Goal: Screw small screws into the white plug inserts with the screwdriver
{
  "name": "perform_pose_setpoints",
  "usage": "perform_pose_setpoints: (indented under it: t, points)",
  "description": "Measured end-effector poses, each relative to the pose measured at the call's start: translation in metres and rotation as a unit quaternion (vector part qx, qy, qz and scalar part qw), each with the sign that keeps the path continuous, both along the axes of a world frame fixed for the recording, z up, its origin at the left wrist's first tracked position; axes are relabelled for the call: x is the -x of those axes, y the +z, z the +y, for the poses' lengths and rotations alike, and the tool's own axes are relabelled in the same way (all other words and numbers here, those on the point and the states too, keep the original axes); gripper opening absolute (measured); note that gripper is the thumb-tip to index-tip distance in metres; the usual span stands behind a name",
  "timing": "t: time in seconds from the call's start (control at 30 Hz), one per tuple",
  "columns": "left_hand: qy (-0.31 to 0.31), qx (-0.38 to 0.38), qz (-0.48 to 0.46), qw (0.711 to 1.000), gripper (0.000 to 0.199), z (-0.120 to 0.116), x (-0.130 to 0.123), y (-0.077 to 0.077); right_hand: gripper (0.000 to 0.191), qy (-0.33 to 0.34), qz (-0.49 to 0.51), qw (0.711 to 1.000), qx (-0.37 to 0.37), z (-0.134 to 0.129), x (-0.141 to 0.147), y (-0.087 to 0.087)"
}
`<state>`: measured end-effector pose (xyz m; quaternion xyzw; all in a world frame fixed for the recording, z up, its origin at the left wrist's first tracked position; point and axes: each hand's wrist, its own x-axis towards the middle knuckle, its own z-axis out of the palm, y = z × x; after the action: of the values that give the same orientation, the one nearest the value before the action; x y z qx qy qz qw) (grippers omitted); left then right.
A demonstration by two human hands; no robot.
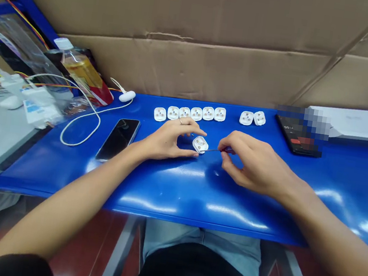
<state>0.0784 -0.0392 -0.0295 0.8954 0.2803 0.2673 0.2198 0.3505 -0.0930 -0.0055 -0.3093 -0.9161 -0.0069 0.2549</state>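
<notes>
My left hand (172,140) grips a small white rounded-square housing with metal contacts (200,144), thumb on the near edge and fingers around the far side. In my right hand (247,161) is a thin screwdriver (212,150), held by its dark handle between thumb and fingers. Its shaft points left, and the tip meets the lower part of the housing. Behind my hands stands a row of several similar white housings (208,113). Farther right, two more white pieces (246,118) sit side by side. A tiny dark bit (193,134) lies by my left fingers.
A phone (118,139) and a white cable (99,121) lie to the left, near a tilted drink bottle (82,71). On the right are a second dark phone (297,133) and a white box (357,125). Cardboard (213,73) walls off the back of the blue table (176,192).
</notes>
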Motion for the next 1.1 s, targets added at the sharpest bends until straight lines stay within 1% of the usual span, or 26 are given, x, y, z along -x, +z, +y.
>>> perform_pose_setpoints:
  t: [0.13, 0.23, 0.3, 0.43, 0.5, 0.53, 0.57, 0.67, 0.73, 0.8, 0.87, 0.93, 1.03, 1.1]
  points:
    - [0.001, -0.005, -0.008, 1.000, 0.047, 0.000, 0.000, 0.000, 0.015, 0.005, 0.015, 1.000, -0.002, 0.000, -0.002, 0.001]
    - [0.003, -0.010, -0.012, 1.000, 0.046, -0.001, -0.001, 0.001, 0.013, 0.004, 0.029, 0.999, -0.020, 0.000, -0.003, 0.001]
    - [0.006, -0.020, -0.023, 1.000, 0.039, -0.002, -0.002, 0.001, 0.012, 0.005, 0.044, 0.998, -0.035, 0.000, -0.003, 0.001]
    - [-0.007, -0.025, -0.049, 0.998, 0.017, -0.002, -0.002, 0.000, 0.013, 0.021, 0.080, 0.993, -0.086, -0.001, -0.002, 0.000]
    - [-0.016, -0.028, -0.060, 0.998, 0.011, -0.001, -0.002, -0.001, 0.014, 0.020, 0.095, 0.988, -0.117, -0.001, -0.002, 0.000]
    - [-0.011, -0.035, -0.063, 0.997, 0.011, 0.000, -0.001, -0.002, 0.015, 0.017, 0.101, 0.987, -0.127, 0.000, -0.001, 0.000]
    - [0.004, -0.045, -0.063, 0.997, 0.011, 0.002, 0.000, -0.004, 0.015, 0.014, 0.106, 0.986, -0.132, 0.000, -0.001, 0.000]
    - [0.084, -0.076, -0.040, 0.993, 0.014, 0.008, 0.002, -0.011, 0.015, 0.006, 0.109, 0.986, -0.127, 0.000, -0.001, 0.000]
    - [0.123, -0.081, -0.021, 0.989, 0.017, 0.013, 0.003, -0.017, 0.014, 0.004, 0.103, 0.987, -0.120, -0.001, -0.002, 0.001]
    - [0.134, -0.077, -0.002, 0.988, 0.019, 0.017, 0.003, -0.022, 0.014, 0.006, 0.096, 0.989, -0.115, -0.001, -0.002, 0.001]
    - [0.131, -0.072, 0.014, 0.989, 0.022, 0.020, 0.003, -0.025, 0.014, 0.008, 0.091, 0.990, -0.111, -0.001, -0.001, 0.002]
    - [0.138, -0.070, 0.023, 0.988, 0.028, 0.021, 0.004, -0.023, 0.015, 0.008, 0.091, 0.990, -0.106, -0.001, -0.001, 0.002]
    - [0.189, -0.072, 0.015, 0.979, 0.031, 0.017, 0.005, -0.013, 0.014, 0.001, 0.090, 0.991, -0.095, -0.001, -0.003, 0.003]
    - [0.213, -0.041, 0.010, 0.976, 0.029, 0.011, 0.003, -0.005, 0.014, -0.001, 0.083, 0.993, -0.083, -0.001, -0.004, 0.003]
